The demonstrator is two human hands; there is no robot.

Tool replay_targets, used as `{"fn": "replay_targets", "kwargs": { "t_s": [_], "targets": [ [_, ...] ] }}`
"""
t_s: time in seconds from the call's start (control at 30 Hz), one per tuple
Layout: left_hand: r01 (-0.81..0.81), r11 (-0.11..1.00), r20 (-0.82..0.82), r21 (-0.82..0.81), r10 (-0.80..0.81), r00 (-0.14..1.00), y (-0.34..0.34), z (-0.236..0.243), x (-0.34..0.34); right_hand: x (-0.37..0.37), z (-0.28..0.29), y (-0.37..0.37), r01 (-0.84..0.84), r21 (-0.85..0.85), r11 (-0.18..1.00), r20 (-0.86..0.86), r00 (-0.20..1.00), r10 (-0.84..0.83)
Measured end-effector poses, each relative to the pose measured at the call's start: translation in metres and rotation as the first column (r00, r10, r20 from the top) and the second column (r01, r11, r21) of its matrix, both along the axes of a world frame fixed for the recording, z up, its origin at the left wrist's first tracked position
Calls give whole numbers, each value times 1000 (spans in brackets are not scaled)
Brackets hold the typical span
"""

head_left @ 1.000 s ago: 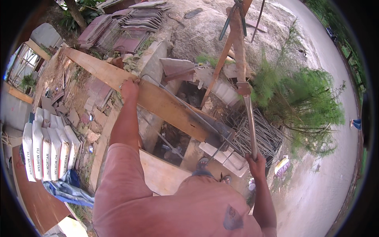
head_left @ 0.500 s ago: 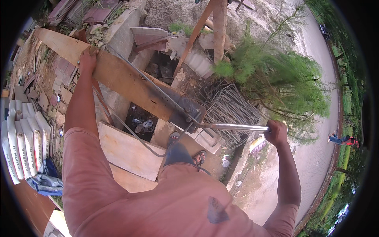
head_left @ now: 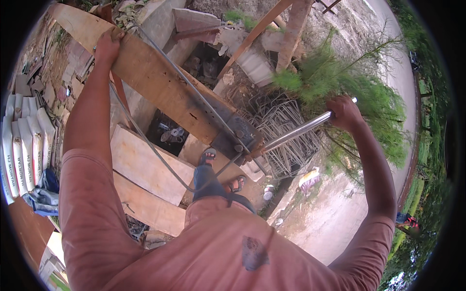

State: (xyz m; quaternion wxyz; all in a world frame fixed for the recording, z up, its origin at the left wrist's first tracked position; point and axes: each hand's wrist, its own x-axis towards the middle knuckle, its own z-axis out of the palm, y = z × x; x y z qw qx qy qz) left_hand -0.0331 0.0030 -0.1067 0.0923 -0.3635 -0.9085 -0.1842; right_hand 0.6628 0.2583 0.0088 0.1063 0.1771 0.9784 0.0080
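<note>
A long wooden plank (head_left: 160, 92) slants from the far left to the middle, with a dark metal plate (head_left: 245, 131) and pins at its near end. A thin steel rod (head_left: 182, 75) runs along it to the pins; a curved length hangs below. My left hand (head_left: 107, 47) is closed over the plank's far end, fingers at the rod where it bends. My right hand (head_left: 343, 111) grips a shiny metal pipe (head_left: 301, 130) near its outer end. The pipe's inner end meets a rusty piece beside the pins.
A pile of bent steel stirrups (head_left: 286, 138) lies past the plate, beside a leafy green branch (head_left: 349, 97). Pale boards (head_left: 150, 169) lie left of my feet, near a dark pit (head_left: 167, 128). White sacks (head_left: 29, 145) are stacked at left. Wooden props (head_left: 257, 36) stand beyond.
My right hand has swung the pipe's outer end away from me. A short rod end now sticks out past the pins. My left hand stays on the plank; the whole view has shifted slightly.
</note>
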Motion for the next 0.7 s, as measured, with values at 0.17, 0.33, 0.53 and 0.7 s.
{"fn": "replay_targets", "kwargs": {
  "t_s": [0.17, 0.33, 0.53, 0.7],
  "targets": [
    [2, 1000, -48, -9, -2, 999, 6, 8, 13, 18, -23, -6, 45, -1, 999, -148, 988, -45],
    [43, 999, -57, 10, -43, 997, 0, 16, 14, 15, -41, -17, 114, 7, 993, -259, 960, -109],
    [99, 995, -52, 8, -98, 994, 7, 20, 6, 34, -66, -35, 307, 88, 948, -300, 915, -269],
    [119, 993, -27, 12, -118, 993, 17, 13, -13, 84, -63, -159, 657, 72, 751, -311, 730, -609]
  ]
}}
